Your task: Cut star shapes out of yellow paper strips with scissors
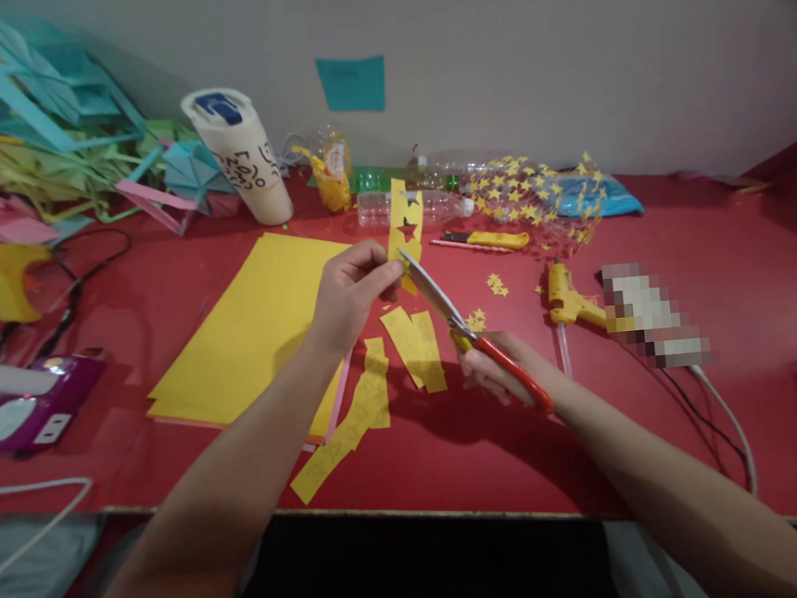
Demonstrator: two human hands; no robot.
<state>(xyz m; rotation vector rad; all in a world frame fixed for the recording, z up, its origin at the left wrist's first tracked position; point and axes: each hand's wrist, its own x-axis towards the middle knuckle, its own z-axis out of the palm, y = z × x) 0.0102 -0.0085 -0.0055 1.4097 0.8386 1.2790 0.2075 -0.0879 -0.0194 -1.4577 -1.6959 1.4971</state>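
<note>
My left hand pinches a yellow paper strip with star-shaped holes cut in it, held up above the table. Red-handled scissors are in my right hand, their blade tips touching the strip beside my left fingertips. Under my hands lie several yellow paper strips with faint star outlines drawn on them. Small cut-out yellow stars rest in little piles to the right, one pile partly behind the scissors. A stack of yellow paper sheets is under my left forearm.
A yellow glue gun and a pixelated device with a cable are at right. Behind stand plastic bottles, a star-covered clear bottle, a yellow cutter and a white tumbler. Folded paper shapes crowd the left.
</note>
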